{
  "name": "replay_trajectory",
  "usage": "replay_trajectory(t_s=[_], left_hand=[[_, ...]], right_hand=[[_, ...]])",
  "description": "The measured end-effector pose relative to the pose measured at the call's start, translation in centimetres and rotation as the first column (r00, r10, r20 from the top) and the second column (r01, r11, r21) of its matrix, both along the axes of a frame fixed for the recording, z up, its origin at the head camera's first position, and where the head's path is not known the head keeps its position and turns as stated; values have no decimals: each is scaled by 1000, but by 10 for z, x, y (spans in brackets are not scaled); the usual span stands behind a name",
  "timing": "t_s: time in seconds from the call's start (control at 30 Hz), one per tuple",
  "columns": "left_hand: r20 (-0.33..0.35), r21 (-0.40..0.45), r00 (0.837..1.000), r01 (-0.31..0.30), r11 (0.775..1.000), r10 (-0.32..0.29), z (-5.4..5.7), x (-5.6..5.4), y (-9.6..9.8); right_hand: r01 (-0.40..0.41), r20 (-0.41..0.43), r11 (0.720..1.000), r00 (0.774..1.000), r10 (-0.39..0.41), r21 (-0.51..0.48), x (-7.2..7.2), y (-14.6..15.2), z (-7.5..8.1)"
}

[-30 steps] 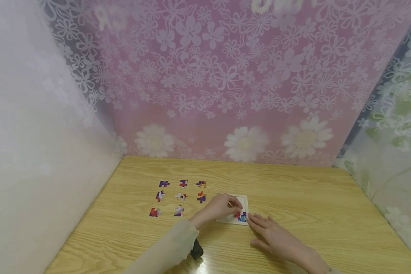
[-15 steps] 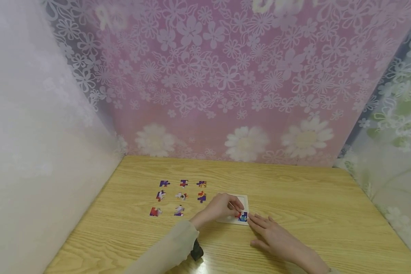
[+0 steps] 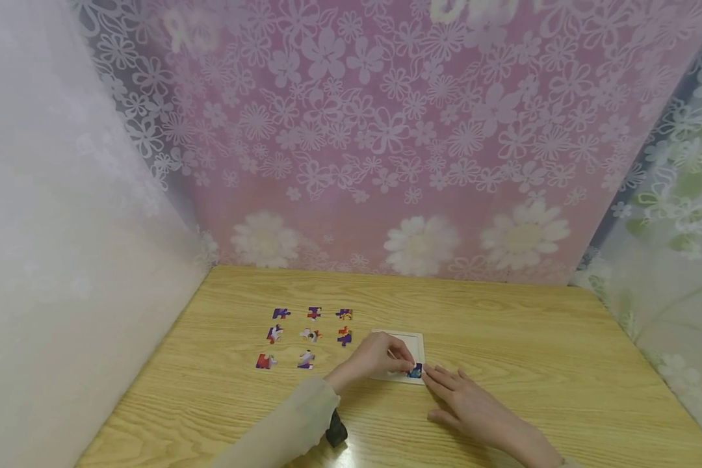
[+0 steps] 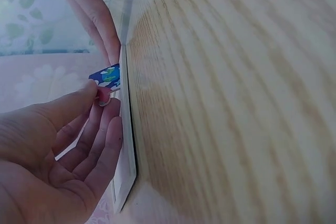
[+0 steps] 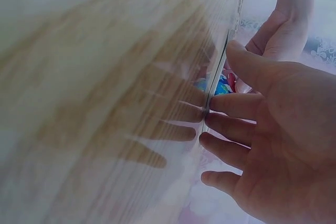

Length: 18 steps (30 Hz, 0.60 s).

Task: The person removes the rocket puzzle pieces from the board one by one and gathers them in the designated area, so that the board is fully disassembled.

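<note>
My left hand [image 3: 385, 351] pinches a red jigsaw piece [image 4: 103, 96] between thumb and fingers, low over a white puzzle tray [image 3: 418, 343]. A blue and green jigsaw piece [image 3: 415, 371] lies in the tray's near right corner, right beside the held piece. Part of the red piece is hidden behind my fingertips. My right hand [image 3: 472, 404] lies with its fingers extended, their tips touching the tray's right edge. Only a bit of the tray's left side shows, because my left hand covers it.
Several loose jigsaw pieces lie in rough rows on the wooden table, left of the tray, among them a purple piece [image 3: 281, 313] and a red and white piece [image 3: 265, 361]. Flower-patterned cloth walls [image 3: 351, 162] stand behind the table and along its sides.
My left hand's fingertips have shifted slightly down toward the near right corner of the tray, bringing the red jigsaw piece closer to the blue one. My right hand stays put.
</note>
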<state>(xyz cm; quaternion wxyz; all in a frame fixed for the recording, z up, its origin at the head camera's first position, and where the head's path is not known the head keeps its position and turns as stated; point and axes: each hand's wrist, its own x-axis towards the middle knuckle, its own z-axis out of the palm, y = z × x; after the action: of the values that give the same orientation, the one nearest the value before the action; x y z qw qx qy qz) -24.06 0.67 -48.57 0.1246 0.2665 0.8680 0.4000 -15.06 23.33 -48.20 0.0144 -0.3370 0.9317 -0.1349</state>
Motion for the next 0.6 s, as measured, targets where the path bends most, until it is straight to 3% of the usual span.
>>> replay_trajectory(t_s=[0.37, 0.6], left_hand=[[27, 23, 999, -34, 999, 33, -5, -7, -3], [176, 177, 984, -56, 983, 25, 3, -13, -23]], right_hand=[[-16, -2, 1000, 1000, 16, 0, 1, -1, 4], [-7, 1, 1000, 1000, 7, 8, 2, -1, 4]])
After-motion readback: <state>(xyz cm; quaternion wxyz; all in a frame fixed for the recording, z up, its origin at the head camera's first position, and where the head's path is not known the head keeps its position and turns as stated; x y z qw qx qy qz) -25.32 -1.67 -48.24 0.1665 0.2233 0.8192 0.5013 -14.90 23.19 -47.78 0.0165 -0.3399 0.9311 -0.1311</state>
